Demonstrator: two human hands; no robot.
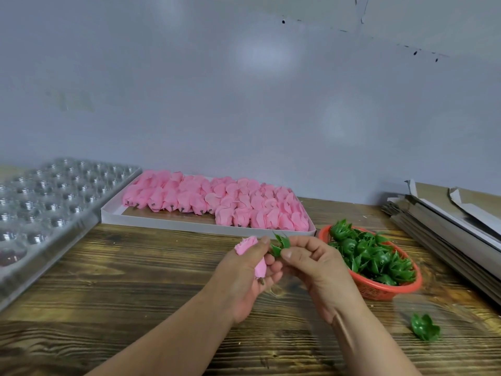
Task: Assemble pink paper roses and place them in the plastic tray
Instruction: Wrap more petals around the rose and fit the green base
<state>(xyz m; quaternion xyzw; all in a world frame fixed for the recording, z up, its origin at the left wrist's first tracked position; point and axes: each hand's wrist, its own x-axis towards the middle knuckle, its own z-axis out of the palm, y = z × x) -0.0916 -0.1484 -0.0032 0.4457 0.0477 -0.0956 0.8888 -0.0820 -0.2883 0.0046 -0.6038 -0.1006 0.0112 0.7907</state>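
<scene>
My left hand (245, 270) grips a pink paper rose (260, 264), with the petal tip poking out above my fingers and the short dark stem end below. My right hand (314, 264) pinches a green plastic calyx (280, 244) right beside the rose, over the wooden table. A clear plastic tray (54, 202) with several round cells lies at the far left. A white box (173, 222) behind my hands holds several pink rose heads (217, 202).
A red mesh basket (390, 290) full of green calyxes (374, 256) sits just right of my right hand. One loose calyx (424, 328) lies on the table near the front right. Flat cardboard sheets (447, 221) are stacked at the right edge. A grey wall rises behind.
</scene>
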